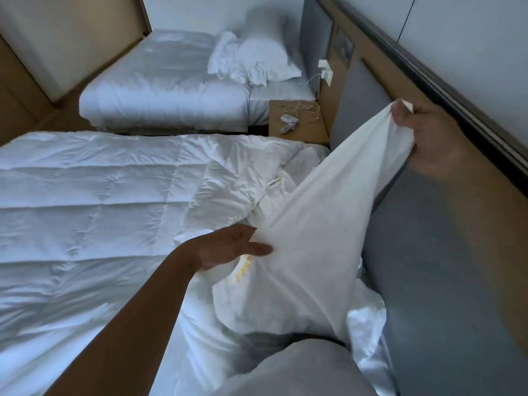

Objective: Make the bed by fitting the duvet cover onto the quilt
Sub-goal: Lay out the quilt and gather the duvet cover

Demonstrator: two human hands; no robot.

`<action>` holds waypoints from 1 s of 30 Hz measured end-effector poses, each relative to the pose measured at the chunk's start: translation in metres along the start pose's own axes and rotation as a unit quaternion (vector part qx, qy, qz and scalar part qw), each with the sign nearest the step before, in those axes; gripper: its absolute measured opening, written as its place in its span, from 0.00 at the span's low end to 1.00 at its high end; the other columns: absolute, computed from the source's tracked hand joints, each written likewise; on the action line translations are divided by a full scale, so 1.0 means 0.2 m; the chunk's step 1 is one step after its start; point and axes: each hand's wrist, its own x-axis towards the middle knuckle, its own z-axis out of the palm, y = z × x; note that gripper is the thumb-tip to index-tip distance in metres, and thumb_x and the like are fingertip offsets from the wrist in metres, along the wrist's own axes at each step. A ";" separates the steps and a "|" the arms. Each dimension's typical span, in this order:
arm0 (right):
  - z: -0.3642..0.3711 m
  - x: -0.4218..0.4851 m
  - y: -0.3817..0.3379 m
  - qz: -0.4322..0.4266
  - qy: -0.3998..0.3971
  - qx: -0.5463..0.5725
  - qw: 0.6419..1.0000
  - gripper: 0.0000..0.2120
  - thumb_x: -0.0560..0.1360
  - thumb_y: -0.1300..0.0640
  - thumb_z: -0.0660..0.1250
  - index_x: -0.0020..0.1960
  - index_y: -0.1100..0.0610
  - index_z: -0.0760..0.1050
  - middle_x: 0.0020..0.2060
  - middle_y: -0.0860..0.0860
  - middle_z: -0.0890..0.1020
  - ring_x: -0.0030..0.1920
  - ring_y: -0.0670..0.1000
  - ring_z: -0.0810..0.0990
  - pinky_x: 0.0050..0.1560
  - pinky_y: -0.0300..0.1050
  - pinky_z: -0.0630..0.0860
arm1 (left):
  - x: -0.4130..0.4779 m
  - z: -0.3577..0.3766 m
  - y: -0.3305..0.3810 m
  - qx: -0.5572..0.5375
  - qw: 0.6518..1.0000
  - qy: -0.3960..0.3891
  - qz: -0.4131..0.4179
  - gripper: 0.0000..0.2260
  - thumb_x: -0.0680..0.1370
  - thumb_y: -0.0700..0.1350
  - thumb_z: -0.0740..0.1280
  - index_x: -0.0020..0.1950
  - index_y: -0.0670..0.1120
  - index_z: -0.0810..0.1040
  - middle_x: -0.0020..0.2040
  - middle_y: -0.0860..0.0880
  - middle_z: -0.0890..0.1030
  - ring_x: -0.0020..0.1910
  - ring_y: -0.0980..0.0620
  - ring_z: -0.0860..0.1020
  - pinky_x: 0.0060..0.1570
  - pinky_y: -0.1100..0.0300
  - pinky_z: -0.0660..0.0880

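A white stitched quilt (pixel 94 201) lies spread over the near bed, rumpled toward the headboard end. The white duvet cover (pixel 323 201) is stretched taut in the air above that rumpled end. My right hand (pixel 428 141) grips a corner of the cover, raised near the grey headboard. Lower down, my left hand (pixel 228 247) pinches the cover between thumb and fingers. The rest of the cover bunches below my hands, with a yellow mark (pixel 243 267) showing on the fabric there.
A second bed (pixel 160 90) stands beyond, with a pillow (pixel 265 55) and crumpled linen at its head. Between the beds is a wooden nightstand (pixel 297 124) with cables and small devices. A grey padded headboard (pixel 428 267) runs along the right wall.
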 end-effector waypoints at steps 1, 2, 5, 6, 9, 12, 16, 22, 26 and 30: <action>-0.02 0.01 0.01 0.006 -0.004 0.022 1.000 0.07 0.80 0.51 0.66 0.47 0.53 0.78 0.40 0.45 0.84 0.46 0.46 0.82 0.50 0.44 0.78 | -0.01 -0.01 0.01 -0.016 0.999 0.015 0.025 0.21 0.74 0.58 0.75 0.50 0.39 0.82 0.56 0.46 0.84 0.59 0.45 0.82 0.67 0.50 0.73; -0.03 0.00 0.02 0.014 -0.022 0.037 0.999 0.06 0.81 0.53 0.65 0.48 0.54 0.77 0.42 0.46 0.85 0.47 0.47 0.83 0.52 0.44 0.77 | -0.02 -0.01 0.03 -0.027 0.998 0.040 0.043 0.18 0.78 0.56 0.72 0.51 0.41 0.85 0.53 0.46 0.86 0.55 0.47 0.84 0.61 0.53 0.76; 0.07 -0.07 0.04 0.060 -0.165 -0.042 0.984 0.16 0.67 0.44 0.76 0.47 0.53 0.79 0.41 0.48 0.84 0.42 0.46 0.82 0.43 0.42 0.77 | -0.03 0.03 0.12 -0.054 0.990 0.100 0.083 0.16 0.82 0.56 0.65 0.52 0.45 0.86 0.49 0.47 0.87 0.49 0.50 0.85 0.50 0.57 0.81; 0.12 -0.09 0.05 0.074 -0.217 -0.132 0.964 0.25 0.60 0.37 0.79 0.50 0.50 0.79 0.43 0.47 0.85 0.41 0.46 0.81 0.40 0.41 0.77 | -0.03 0.05 0.16 -0.067 0.988 0.110 0.090 0.16 0.82 0.56 0.64 0.52 0.46 0.85 0.50 0.47 0.87 0.49 0.49 0.85 0.51 0.56 0.82; 0.39 -0.17 0.14 0.035 -0.298 -0.361 0.883 0.44 0.51 0.25 0.77 0.63 0.41 0.74 0.59 0.39 0.80 0.56 0.40 0.80 0.54 0.41 0.78 | 0.00 0.09 0.27 -0.074 0.983 0.126 0.107 0.17 0.83 0.56 0.62 0.56 0.46 0.84 0.53 0.46 0.86 0.55 0.46 0.84 0.61 0.46 0.79; 0.62 -0.22 0.22 -0.068 -0.324 -0.340 0.880 0.30 0.60 0.35 0.79 0.58 0.44 0.77 0.56 0.39 0.81 0.56 0.41 0.79 0.54 0.37 0.74 | 0.01 0.09 0.38 -0.071 0.983 0.114 0.123 0.22 0.85 0.57 0.57 0.67 0.44 0.79 0.64 0.44 0.82 0.65 0.46 0.78 0.71 0.42 0.70; 0.66 -0.21 0.21 -0.072 -0.314 -0.346 0.881 0.20 0.59 0.37 0.79 0.47 0.41 0.80 0.43 0.40 0.84 0.43 0.40 0.82 0.39 0.31 0.72 | 0.01 0.06 0.45 -0.132 0.986 0.039 0.097 0.35 0.76 0.69 0.54 0.71 0.45 0.76 0.66 0.46 0.80 0.68 0.50 0.77 0.74 0.50 0.67; 0.56 -0.13 0.16 -0.073 -0.331 -0.459 0.821 0.22 0.69 0.37 0.72 0.44 0.57 0.83 0.40 0.53 0.85 0.39 0.52 0.80 0.40 0.40 0.74 | 0.02 -0.04 0.40 -0.082 0.994 0.041 0.061 0.38 0.71 0.75 0.52 0.56 0.45 0.82 0.50 0.48 0.84 0.53 0.49 0.81 0.57 0.58 0.75; 0.51 -0.13 0.16 -0.071 -0.333 -0.396 0.853 0.09 0.78 0.55 0.71 0.40 0.57 0.81 0.33 0.43 0.79 0.33 0.43 0.73 0.35 0.36 0.68 | 0.04 -0.10 0.33 -0.081 0.995 -0.062 0.011 0.38 0.74 0.74 0.51 0.64 0.47 0.82 0.61 0.47 0.84 0.61 0.48 0.81 0.63 0.57 0.75; 0.45 -0.14 0.16 -0.014 -0.294 -0.287 0.912 0.07 0.80 0.59 0.67 0.45 0.57 0.80 0.37 0.42 0.80 0.40 0.40 0.76 0.43 0.33 0.70 | 0.06 -0.13 0.27 -0.168 0.984 -0.049 0.016 0.25 0.83 0.58 0.54 0.50 0.46 0.87 0.50 0.45 0.85 0.49 0.49 0.83 0.52 0.61 0.78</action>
